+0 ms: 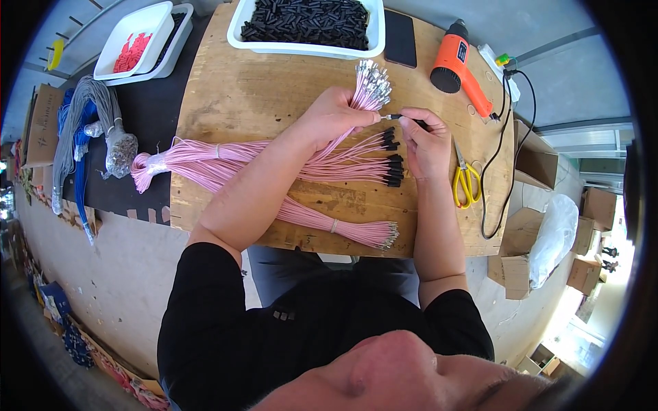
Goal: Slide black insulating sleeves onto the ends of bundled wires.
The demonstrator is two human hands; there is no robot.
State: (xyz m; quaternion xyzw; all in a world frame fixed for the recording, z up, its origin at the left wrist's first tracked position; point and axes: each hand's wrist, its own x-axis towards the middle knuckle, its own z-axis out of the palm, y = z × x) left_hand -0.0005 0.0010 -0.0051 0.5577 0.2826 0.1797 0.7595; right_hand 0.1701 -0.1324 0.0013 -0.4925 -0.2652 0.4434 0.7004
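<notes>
Many pink wires [368, 100] in left hand [334, 116], sleeve [394, 117] in right hand [428, 142]

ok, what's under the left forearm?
Pink wires run beneath the left forearm, visible on both sides, over the wooden tabletop. The stretch directly below the arm is covered, so I can't trace which strands connect across or tell whether anything else lies there.

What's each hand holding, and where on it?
Left hand: pink wire bundle, just below its metal tips. Right hand: black sleeve, pinched; exact spot unclear.
</notes>
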